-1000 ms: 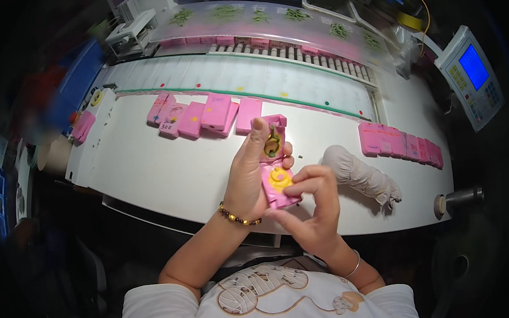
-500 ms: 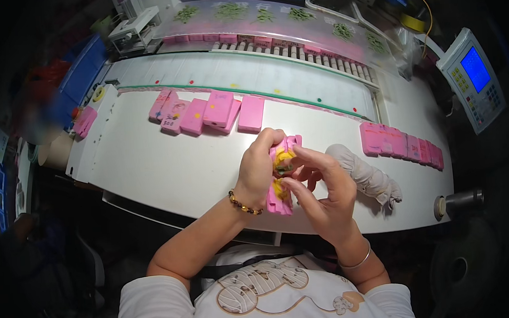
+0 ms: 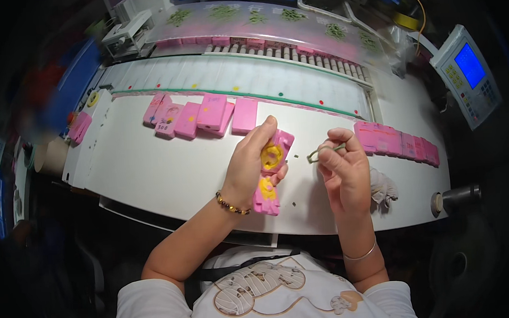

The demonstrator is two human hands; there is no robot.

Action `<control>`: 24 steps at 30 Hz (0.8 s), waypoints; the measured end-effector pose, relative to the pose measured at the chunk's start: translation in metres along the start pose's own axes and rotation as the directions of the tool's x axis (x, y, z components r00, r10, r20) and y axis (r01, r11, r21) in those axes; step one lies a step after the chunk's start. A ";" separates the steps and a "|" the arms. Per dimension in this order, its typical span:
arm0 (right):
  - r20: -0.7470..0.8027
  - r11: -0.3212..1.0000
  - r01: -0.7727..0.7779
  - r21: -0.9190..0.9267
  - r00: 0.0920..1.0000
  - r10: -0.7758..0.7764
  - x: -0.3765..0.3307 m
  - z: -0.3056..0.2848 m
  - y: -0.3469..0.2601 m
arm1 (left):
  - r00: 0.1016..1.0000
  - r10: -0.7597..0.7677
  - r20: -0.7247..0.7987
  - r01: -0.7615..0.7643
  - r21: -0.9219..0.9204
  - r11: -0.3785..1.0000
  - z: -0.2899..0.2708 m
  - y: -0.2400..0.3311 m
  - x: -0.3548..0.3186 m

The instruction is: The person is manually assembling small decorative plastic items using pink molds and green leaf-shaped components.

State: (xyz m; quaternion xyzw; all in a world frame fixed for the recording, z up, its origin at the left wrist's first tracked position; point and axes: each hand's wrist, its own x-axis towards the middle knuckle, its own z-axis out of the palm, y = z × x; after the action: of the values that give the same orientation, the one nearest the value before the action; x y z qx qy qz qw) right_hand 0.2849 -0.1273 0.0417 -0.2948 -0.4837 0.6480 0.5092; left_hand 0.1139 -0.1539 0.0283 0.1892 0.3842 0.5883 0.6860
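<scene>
Since a half-second ago our right hand (image 3: 344, 171) has drawn off to three o'clock, its grip pinching a small wire loop (image 3: 317, 153), while our left hand (image 3: 255, 165) clasps the pink mould (image 3: 270, 178), long axis upright, above the tabletop (image 3: 151, 170).
</scene>
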 end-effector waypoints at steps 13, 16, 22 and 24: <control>0.001 0.999 0.000 -0.041 1.000 0.000 -0.006 0.005 0.013 | 0.845 0.459 0.274 -0.527 0.576 0.625 -0.004 -0.008 -0.017; -0.039 0.998 -0.015 -0.067 0.999 0.012 -0.007 0.009 0.009 | 0.841 0.470 0.267 -0.526 0.603 0.599 -0.008 -0.005 -0.015; 0.014 0.976 0.175 -0.131 0.984 -0.175 -0.010 0.006 0.016 | 0.819 0.534 0.211 -0.542 0.590 0.598 -0.005 -0.003 -0.017; 0.012 0.842 0.399 -0.364 0.906 -0.424 -0.012 0.006 0.016 | 0.875 0.455 0.167 -0.467 0.540 0.700 -0.007 -0.003 -0.017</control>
State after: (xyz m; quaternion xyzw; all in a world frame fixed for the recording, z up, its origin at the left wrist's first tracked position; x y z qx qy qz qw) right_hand 0.2775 -0.1405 0.0278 -0.2940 -0.6276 0.4141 0.5901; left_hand 0.1105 -0.1725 0.0270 0.4796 0.4737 0.5982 0.4333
